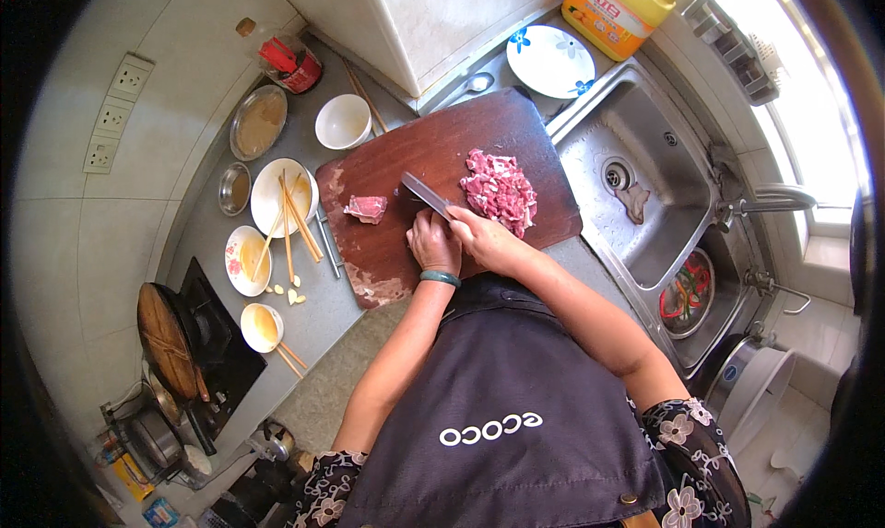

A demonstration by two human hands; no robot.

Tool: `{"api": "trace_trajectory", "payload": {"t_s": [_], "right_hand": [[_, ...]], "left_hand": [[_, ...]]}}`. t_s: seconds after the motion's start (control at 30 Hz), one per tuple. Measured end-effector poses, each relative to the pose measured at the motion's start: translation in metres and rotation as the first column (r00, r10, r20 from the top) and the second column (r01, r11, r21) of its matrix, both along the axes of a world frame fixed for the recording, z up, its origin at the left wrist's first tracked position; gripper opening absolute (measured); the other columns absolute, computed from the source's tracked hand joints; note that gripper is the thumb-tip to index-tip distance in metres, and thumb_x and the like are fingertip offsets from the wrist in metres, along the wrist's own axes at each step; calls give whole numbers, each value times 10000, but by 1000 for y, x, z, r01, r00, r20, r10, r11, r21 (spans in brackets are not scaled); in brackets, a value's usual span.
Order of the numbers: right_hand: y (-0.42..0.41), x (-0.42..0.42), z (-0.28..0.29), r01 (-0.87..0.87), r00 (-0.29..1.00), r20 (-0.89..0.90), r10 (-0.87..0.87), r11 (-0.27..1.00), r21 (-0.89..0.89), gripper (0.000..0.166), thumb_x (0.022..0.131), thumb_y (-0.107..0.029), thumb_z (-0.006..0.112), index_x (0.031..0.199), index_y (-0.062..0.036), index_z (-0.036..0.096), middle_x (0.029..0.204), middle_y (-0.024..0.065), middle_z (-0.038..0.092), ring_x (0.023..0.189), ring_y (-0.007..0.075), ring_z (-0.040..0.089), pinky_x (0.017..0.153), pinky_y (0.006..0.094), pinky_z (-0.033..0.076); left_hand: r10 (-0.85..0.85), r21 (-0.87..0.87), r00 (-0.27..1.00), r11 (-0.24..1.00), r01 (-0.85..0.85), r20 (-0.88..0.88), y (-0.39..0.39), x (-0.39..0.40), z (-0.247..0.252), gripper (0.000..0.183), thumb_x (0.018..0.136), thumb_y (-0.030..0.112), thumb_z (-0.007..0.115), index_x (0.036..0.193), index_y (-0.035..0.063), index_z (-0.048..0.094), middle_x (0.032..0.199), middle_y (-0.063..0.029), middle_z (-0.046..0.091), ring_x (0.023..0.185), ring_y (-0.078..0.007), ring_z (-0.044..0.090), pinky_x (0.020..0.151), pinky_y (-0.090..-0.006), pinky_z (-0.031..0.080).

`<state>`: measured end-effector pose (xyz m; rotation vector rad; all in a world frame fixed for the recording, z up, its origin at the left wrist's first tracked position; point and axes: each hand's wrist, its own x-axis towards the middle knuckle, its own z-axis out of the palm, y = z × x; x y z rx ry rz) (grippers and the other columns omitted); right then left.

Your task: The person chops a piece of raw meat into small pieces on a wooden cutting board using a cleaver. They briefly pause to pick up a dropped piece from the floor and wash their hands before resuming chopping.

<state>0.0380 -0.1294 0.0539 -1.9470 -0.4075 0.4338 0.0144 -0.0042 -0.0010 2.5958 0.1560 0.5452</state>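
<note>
My right hand [484,238] grips the handle of a kitchen cleaver [426,195], its blade reaching up and left over a dark red wooden cutting board [415,144]. Close beside the cleaver, my left hand [435,243], with a green bangle at the wrist, has its fingers curled down near the board's front edge. Whatever lies under those fingers is hidden. A heap of cut raw meat [499,191] sits on the right part of the board. Farther left on the board lies one larger piece of raw meat [366,209].
Left of the board stand a white bowl with chopsticks [261,196], an empty-looking white bowl [343,121], smaller bowls of beaten egg [261,326] and garlic cloves [292,296]. A lidded wok [162,341] is on the hob. On the right is a double steel sink [664,182].
</note>
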Motion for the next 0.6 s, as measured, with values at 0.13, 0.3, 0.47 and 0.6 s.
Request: {"api": "trace_trajectory", "payload": {"t_s": [0.13, 0.3, 0.47, 0.6], "right_hand": [[-39, -23, 37, 104, 885, -453, -104, 994, -25, 401, 970, -300, 440, 1295, -67, 470, 781, 123, 596, 695, 209, 591, 675, 357, 483], [-49, -45, 63, 61, 903, -423, -75, 997, -47, 399, 968, -292, 446, 1301, -74, 467, 784, 143, 603, 708, 232, 606, 685, 360, 484], [-42, -50, 64, -29, 970, -243, -1, 992, -120, 432, 963, -285, 429, 1312, -30, 429, 1036, 284, 603, 974, 427, 585, 846, 458, 457], [-43, -44, 62, -60, 959, -283, 14, 987, -152, 438, 964, -292, 421, 1316, -30, 426, 1047, 293, 598, 988, 429, 580, 860, 462, 453]], "left_hand": [[19, -134, 1000, 991, -22, -21, 0, -1, 5, 212, 837, 228, 596, 985, 78, 572, 945, -115, 574, 900, -321, 558, 759, -434, 401], [37, -153, 999, 988, -33, 22, 0, -2, 2, 227, 831, 233, 613, 984, 82, 542, 915, -120, 561, 889, -335, 550, 757, -432, 393], [30, -159, 999, 987, -26, 23, 1, -2, -5, 207, 811, 193, 622, 972, 81, 557, 954, -92, 560, 904, -318, 549, 742, -424, 392], [49, -121, 999, 992, -46, 21, -2, 0, -2, 201, 807, 206, 629, 966, 98, 572, 958, -92, 565, 896, -311, 558, 737, -429, 392]]}}
